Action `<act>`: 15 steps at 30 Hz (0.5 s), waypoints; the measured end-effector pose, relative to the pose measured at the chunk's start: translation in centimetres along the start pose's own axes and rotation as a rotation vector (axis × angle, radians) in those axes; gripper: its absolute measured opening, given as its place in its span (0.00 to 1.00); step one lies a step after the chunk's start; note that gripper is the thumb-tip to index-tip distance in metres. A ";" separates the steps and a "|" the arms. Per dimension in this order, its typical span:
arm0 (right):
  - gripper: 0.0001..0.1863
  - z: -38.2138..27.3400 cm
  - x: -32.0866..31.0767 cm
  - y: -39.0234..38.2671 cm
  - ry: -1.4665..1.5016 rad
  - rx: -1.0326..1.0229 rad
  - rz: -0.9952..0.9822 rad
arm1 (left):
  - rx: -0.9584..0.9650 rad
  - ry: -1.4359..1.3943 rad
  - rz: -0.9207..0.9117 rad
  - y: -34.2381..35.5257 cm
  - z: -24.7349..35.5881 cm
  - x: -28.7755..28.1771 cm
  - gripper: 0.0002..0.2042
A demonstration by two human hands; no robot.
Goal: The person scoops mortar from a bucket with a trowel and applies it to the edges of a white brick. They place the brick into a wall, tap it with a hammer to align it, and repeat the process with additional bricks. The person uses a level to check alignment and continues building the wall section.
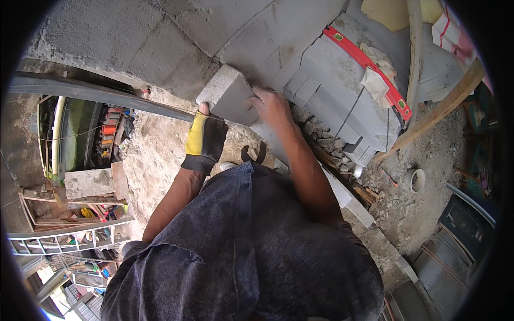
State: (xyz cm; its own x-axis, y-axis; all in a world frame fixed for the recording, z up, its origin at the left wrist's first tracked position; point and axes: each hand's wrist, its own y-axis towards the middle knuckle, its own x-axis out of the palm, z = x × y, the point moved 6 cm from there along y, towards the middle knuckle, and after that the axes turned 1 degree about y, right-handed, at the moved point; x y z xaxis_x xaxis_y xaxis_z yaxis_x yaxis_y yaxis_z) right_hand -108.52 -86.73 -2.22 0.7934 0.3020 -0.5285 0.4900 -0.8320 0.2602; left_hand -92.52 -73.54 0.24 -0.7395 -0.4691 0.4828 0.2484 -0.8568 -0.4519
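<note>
Site is an unfinished masonry structure: a grey block wall [160, 43] curves across the top of the view, with rubble-strewn ground [155, 155] below it and a stack of grey blocks [342, 91] to the right. A red spirit level [369, 67] lies along the stack with a crumpled cloth [377, 80] against it. The person's dark shirt [241, 251] fills the lower centre and hides the ground directly beneath; the left edge shows a drop to lower levels with scaffolding, detail unclear.

A single grey block [227, 96] sits tilted against the wall base. The left hand [203, 139], in a black and yellow fingerless glove, is just below the block's lower left corner, thumb raised to touch its edge; how the fingers are curled cannot be determined. The right hand [273, 107], bare and motion-blurred, grips the block's right side with fingers wrapped over its upper edge.
</note>
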 end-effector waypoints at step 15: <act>0.16 1.7 0.6 1.2 -0.144 0.008 -0.134 | 0.156 -0.048 0.104 0.4 3.2 1.1 0.12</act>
State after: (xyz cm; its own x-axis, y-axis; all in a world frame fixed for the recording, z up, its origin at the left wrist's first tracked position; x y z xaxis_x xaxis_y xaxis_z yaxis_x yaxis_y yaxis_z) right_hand -108.03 -88.34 -3.57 0.6611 0.3411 -0.6683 0.5843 -0.7928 0.1733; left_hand -91.19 -75.03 3.01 -0.6748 -0.5631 0.4770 0.4185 -0.8244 -0.3812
